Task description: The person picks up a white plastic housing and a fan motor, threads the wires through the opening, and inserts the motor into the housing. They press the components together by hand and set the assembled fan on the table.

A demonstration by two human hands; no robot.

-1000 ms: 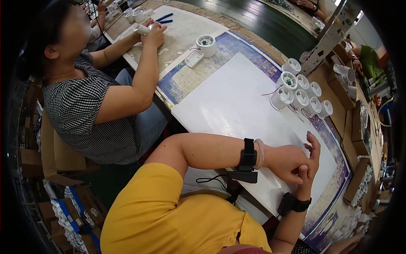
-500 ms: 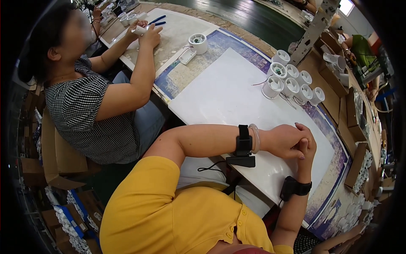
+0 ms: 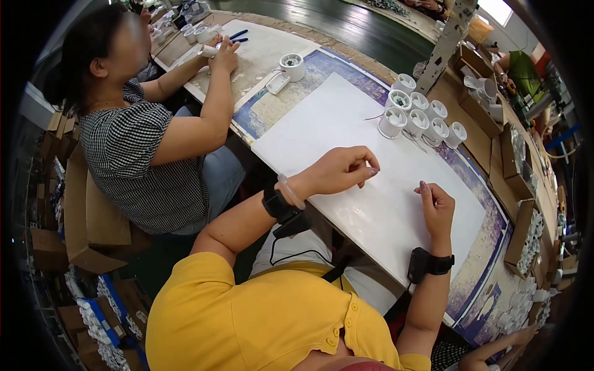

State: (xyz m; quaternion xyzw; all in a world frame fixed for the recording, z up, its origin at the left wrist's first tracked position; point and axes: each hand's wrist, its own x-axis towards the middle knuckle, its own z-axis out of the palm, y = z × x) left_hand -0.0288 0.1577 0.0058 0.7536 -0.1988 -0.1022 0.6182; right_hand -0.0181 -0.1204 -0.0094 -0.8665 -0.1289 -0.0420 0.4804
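Observation:
My left hand point(image 3: 344, 170) hovers over the white board point(image 3: 309, 133) on the table, its fingers loosely bent and apart, with nothing between them. My right hand point(image 3: 438, 209) is at the right part of the board, fingers curled in and thumb raised; no object shows in it. A gap separates the two hands. Beyond them, at the board's far right corner, stand several round white plastic housings point(image 3: 417, 122) with thin wires trailing out. A green circuit part point(image 3: 399, 101) shows inside one of them. Both my wrists carry black strapped devices.
On my left a co-worker point(image 3: 127, 133) holds a small white part near blue-handled pliers point(image 3: 237, 36). Another round housing point(image 3: 292, 67) stands beside a white rectangular piece point(image 3: 278, 83). Cardboard boxes point(image 3: 521, 238) line the right side; a white post point(image 3: 447, 46) rises at the far edge.
My hands, together half a second ago, have come apart. The left has moved left and away from me; the right stays near its place, lower and turned thumb up. The view has shifted slightly.

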